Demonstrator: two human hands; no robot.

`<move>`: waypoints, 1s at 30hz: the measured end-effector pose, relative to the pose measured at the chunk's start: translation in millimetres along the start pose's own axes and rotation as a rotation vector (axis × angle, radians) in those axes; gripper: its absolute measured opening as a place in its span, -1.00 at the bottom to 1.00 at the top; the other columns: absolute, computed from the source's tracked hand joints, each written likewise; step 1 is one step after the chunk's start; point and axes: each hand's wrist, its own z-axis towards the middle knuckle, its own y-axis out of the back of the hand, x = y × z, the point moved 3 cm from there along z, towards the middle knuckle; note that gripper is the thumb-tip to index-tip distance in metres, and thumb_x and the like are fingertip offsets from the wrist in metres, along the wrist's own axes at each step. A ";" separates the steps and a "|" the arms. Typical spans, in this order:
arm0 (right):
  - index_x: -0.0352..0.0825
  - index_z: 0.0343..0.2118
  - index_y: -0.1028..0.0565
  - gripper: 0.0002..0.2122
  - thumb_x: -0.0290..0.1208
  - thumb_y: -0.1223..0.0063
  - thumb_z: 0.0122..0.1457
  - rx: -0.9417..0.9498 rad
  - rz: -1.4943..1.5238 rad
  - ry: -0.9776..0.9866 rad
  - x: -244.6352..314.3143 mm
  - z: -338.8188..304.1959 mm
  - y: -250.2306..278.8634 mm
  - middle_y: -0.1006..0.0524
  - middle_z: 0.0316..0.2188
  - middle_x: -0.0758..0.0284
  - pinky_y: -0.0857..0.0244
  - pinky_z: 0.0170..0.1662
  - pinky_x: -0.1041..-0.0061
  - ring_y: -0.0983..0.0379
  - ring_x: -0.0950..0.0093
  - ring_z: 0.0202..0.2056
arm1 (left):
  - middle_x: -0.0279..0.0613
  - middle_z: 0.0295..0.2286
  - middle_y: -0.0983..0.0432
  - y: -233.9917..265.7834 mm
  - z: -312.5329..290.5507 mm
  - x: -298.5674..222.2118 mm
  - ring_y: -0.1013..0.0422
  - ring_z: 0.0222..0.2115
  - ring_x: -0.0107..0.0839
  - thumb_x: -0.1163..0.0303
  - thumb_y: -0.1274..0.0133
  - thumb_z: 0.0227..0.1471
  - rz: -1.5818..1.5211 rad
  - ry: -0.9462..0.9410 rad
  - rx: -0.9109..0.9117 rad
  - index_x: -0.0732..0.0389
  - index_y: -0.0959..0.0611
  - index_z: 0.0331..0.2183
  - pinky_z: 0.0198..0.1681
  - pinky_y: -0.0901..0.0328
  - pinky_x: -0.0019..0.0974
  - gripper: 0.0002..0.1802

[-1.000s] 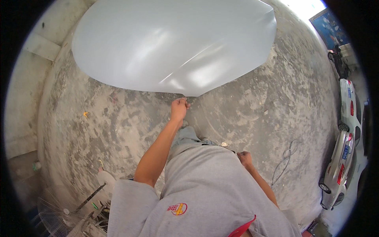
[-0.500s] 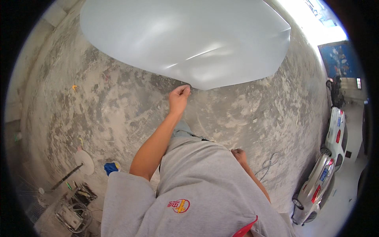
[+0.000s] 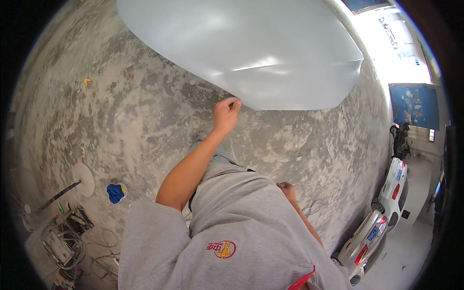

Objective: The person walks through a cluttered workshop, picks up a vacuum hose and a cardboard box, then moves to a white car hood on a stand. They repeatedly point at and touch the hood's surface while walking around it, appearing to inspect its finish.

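Note:
A large smooth silver-grey panel, shaped like a car hood (image 3: pixel 232 43), spans the top of the view, with a creased highlight near its near edge. My left hand (image 3: pixel 226 115) reaches up to that edge, just left of its near corner. Its thumb and fingers are closed in a pinch against the rim; whatever may lie between them is hidden. Low beside my body on the right hangs my right hand (image 3: pixel 287 190), fingers curled and partly out of sight, apart from the panel. What it holds, if anything, does not show.
Worn, dusty concrete floor (image 3: pixel 135 111) surrounds me. At left lie a blue-and-white bundle (image 3: pixel 116 193), a pale disc on a dark rod (image 3: pixel 84 179), and tangled cables with equipment (image 3: pixel 60 246). Two parked cars (image 3: pixel 362 241) and a blue panel (image 3: pixel 414 106) stand at right.
The view has turned, so the floor items shift left and the cars lower. My left hand stays pinched at the same stretch of the hood's edge. My right hand keeps hanging at my side.

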 end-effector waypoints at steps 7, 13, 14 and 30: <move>-0.47 -0.43 -0.50 -0.72 -0.27 -0.09 0.07 -0.005 -0.007 0.020 -4.8 -6.0 -2.9 -0.54 -0.58 0.27 -0.31 -0.43 0.55 -0.46 0.52 -0.51 | -0.24 -0.67 -0.43 3.8 3.2 -4.2 -0.28 -0.63 -0.50 0.31 -0.03 0.04 0.179 -0.168 -0.008 0.34 -0.60 -0.45 -0.53 -0.20 -0.34 -0.75; -0.46 -0.45 -0.51 -0.72 -0.26 -0.08 0.07 -0.015 -0.044 0.058 -12.9 -6.0 -9.5 -0.54 -0.59 0.25 -0.32 -0.43 0.52 -0.46 0.50 -0.54 | -0.09 -0.52 -0.45 -1.5 -2.6 -10.2 -0.37 -0.51 -0.19 0.36 0.01 0.04 0.321 -0.257 -0.075 0.30 -0.55 -0.43 -0.41 -0.24 -0.17 -0.82; -0.46 -0.46 -0.50 -0.72 -0.27 -0.08 0.07 -0.009 -0.050 0.075 -13.1 -5.5 -10.9 -0.54 -0.59 0.26 -0.31 -0.44 0.52 -0.46 0.50 -0.55 | -0.07 -0.48 -0.45 -2.7 -3.5 -10.4 -0.38 -0.47 -0.11 0.37 0.02 0.04 0.336 -0.254 -0.084 0.28 -0.54 -0.42 -0.37 -0.24 -0.12 -0.84; -0.45 -0.47 -0.47 -0.74 -0.28 -0.07 0.09 0.065 -0.011 0.087 12.2 -3.8 -18.9 -0.52 -0.61 0.28 -0.29 -0.52 0.55 -0.43 0.55 -0.60 | 0.01 -0.46 -0.44 -10.0 -2.2 -11.8 -0.38 -0.43 -0.06 0.40 0.07 0.04 0.413 -0.350 -0.146 0.31 -0.52 -0.44 -0.32 -0.24 -0.10 -0.83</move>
